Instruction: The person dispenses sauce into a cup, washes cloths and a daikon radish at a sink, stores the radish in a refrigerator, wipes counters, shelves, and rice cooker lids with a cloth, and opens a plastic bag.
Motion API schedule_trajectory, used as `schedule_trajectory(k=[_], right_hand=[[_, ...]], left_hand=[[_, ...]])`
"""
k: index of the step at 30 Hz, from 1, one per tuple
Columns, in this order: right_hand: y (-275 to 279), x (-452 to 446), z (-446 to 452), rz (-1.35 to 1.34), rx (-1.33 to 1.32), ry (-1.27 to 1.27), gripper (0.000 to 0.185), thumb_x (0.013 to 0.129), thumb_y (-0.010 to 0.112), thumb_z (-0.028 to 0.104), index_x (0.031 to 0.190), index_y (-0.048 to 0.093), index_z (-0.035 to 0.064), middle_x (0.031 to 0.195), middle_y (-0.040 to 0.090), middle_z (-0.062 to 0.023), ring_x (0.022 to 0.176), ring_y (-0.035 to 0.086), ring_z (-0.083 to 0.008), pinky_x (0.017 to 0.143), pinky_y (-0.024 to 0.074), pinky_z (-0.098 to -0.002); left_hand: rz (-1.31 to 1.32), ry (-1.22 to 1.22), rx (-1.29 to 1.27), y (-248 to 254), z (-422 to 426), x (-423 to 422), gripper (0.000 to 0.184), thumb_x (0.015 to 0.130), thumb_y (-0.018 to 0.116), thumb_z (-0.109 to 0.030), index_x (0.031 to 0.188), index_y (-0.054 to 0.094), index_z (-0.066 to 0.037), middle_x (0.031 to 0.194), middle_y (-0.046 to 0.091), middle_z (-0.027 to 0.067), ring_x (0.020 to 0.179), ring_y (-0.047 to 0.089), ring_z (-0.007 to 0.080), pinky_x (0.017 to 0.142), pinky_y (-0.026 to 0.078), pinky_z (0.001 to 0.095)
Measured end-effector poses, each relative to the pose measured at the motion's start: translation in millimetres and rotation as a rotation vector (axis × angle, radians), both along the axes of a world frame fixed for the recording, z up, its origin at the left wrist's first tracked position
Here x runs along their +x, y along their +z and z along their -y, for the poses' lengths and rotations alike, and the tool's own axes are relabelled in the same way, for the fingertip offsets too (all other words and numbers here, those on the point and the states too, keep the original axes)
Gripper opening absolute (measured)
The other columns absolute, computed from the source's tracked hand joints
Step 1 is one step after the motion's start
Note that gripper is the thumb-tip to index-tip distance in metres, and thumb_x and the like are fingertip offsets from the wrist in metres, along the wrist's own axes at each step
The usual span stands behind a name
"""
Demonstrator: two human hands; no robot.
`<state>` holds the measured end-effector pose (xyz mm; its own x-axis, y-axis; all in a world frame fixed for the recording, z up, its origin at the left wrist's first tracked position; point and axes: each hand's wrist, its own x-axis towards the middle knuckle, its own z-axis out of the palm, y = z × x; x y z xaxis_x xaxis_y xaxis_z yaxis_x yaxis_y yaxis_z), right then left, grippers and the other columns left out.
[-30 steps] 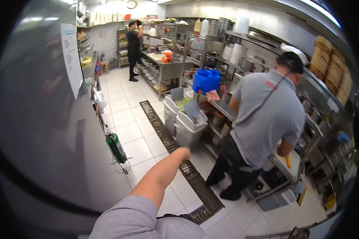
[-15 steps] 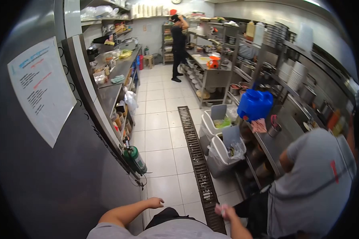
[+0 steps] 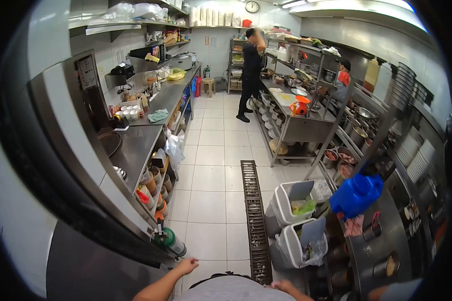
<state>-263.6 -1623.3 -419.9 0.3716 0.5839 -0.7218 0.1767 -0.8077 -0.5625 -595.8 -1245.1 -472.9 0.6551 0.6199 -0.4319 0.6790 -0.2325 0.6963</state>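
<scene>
My left hand (image 3: 188,265) hangs low in front of me at the bottom of the head view, near the green gas cylinder (image 3: 171,242) by the doorway. Its fingers are loosely bent and slightly apart, and nothing shows in them. On the other side of my grey shirt (image 3: 231,289), my right hand (image 3: 283,286) is low beside the floor drain (image 3: 256,226). Those fingers are closed, with a small pale-pink bit at their tips that is too small to name.
Two lined bins (image 3: 297,251) stand right of the drain, below a blue jerrycan (image 3: 355,195). A steel counter (image 3: 135,145) runs along the left. One person in black (image 3: 251,70) stands in the aisle; another (image 3: 342,83) is behind the shelving. A grey sleeve (image 3: 397,291) shows at lower right.
The view has moved forward past the dark door with the paper sheet and turned left. The co-worker in grey on the right has mostly left the view. My right hand has sunk lower in the picture.
</scene>
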Motion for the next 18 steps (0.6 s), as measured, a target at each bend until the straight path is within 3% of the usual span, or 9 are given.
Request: schedule_trajectory(k=[5, 9, 10, 12, 13, 14, 15, 16, 18], right_hand=[[-35, 51, -11, -0.181, -0.018, -0.147, 0.031, 0.084, 0.057, 0.032, 0.08, 0.061, 0.0014, 0.069, 0.064, -0.0099, 0.057, 0.061, -0.0188, 0.051, 0.0485, -0.0319], [-77, 157, -106, -0.162, -0.011, -0.27, 0.027, 0.086, 0.056, 0.028, 0.079, 0.061, 0.0017, 0.07, 0.064, -0.0098, 0.056, 0.06, -0.0189, 0.051, 0.0486, -0.0322], [-100, 195, -147, -0.176, 0.043, -0.336, 0.027, 0.086, 0.056, 0.027, 0.079, 0.061, 0.0018, 0.071, 0.064, -0.0097, 0.056, 0.06, -0.019, 0.051, 0.0486, -0.0323], [-231, 296, -239, -0.6, 0.62, -0.788, 0.025, 0.087, 0.055, 0.025, 0.079, 0.061, 0.0019, 0.071, 0.064, -0.0097, 0.056, 0.06, -0.019, 0.051, 0.0487, -0.0325], [-211, 330, -312, -0.308, 0.494, -0.68, 0.014, 0.088, 0.052, 0.014, 0.091, 0.059, 0.0016, 0.082, 0.064, -0.0112, 0.061, 0.06, -0.0189, 0.05, 0.0486, -0.0328], [-82, 311, -404, -0.436, 0.657, -0.738, 0.025, 0.086, 0.055, 0.016, 0.105, 0.053, 0.0001, 0.091, 0.062, -0.0126, 0.067, 0.06, -0.018, 0.05, 0.048, -0.0318], [-65, 325, -478, -0.307, 0.746, -0.456, 0.023, 0.089, 0.053, 0.018, 0.102, 0.05, -0.0002, 0.088, 0.059, -0.0098, 0.067, 0.058, -0.0171, 0.052, 0.049, -0.0277], [0, 312, -546, -0.099, 0.626, -0.372, 0.034, 0.09, 0.054, 0.02, 0.116, 0.045, -0.0008, 0.093, 0.058, -0.0114, 0.064, 0.057, -0.0152, 0.05, 0.0482, -0.0276], [98, 279, -650, -0.165, 0.665, -0.068, 0.047, 0.091, 0.056, 0.026, 0.129, 0.042, 0.0034, 0.112, 0.056, -0.0134, 0.09, 0.057, -0.02, 0.076, 0.0492, -0.0331]], left_hand=[[0.087, -0.048, 0.053, 57, -116, 158, 0.038, 0.083, 0.062, -0.031, 0.113, 0.063, -0.009, 0.095, 0.067, 0.0121, 0.089, 0.064, 0.0243, 0.08, 0.05, 0.0338], [0.058, -0.1, -0.013, 65, -188, 252, 0.039, 0.084, 0.061, -0.032, 0.114, 0.061, -0.007, 0.1, 0.066, 0.0133, 0.093, 0.063, 0.0253, 0.082, 0.049, 0.0334], [0.049, -0.074, -0.012, 66, -203, 272, 0.039, 0.084, 0.061, -0.032, 0.114, 0.061, -0.007, 0.1, 0.066, 0.0133, 0.093, 0.063, 0.0253, 0.082, 0.049, 0.0334], [0.055, -0.109, -0.106, 69, -236, 305, 0.046, 0.086, 0.062, -0.035, 0.124, 0.055, -0.01, 0.108, 0.064, 0.0119, 0.099, 0.06, 0.0219, 0.084, 0.048, 0.0353], [0.047, -0.092, -0.11, 83, -251, 321, 0.046, 0.086, 0.062, -0.035, 0.124, 0.055, -0.01, 0.108, 0.064, 0.0119, 0.099, 0.06, 0.0219, 0.084, 0.048, 0.0353], [0.118, 0.006, -0.303, 110, -265, 337, 0.05, 0.087, 0.061, -0.036, 0.128, 0.051, -0.01, 0.113, 0.061, 0.011, 0.103, 0.059, 0.0218, 0.086, 0.048, 0.0378], [0.196, 0.107, -0.498, 134, -280, 351, 0.054, 0.088, 0.06, -0.038, 0.133, 0.046, -0.011, 0.118, 0.058, 0.0101, 0.106, 0.057, 0.0217, 0.087, 0.047, 0.0404], [0.206, 0.126, -0.508, 148, -297, 362, 0.054, 0.088, 0.06, -0.038, 0.133, 0.046, -0.011, 0.118, 0.058, 0.0101, 0.106, 0.057, 0.0217, 0.087, 0.047, 0.0404], [0.618, 0.493, -0.815, 166, -337, 382, 0.06, 0.087, 0.061, -0.041, 0.135, 0.039, -0.011, 0.114, 0.059, 0.0077, 0.108, 0.056, 0.0218, 0.083, 0.05, 0.0407]])
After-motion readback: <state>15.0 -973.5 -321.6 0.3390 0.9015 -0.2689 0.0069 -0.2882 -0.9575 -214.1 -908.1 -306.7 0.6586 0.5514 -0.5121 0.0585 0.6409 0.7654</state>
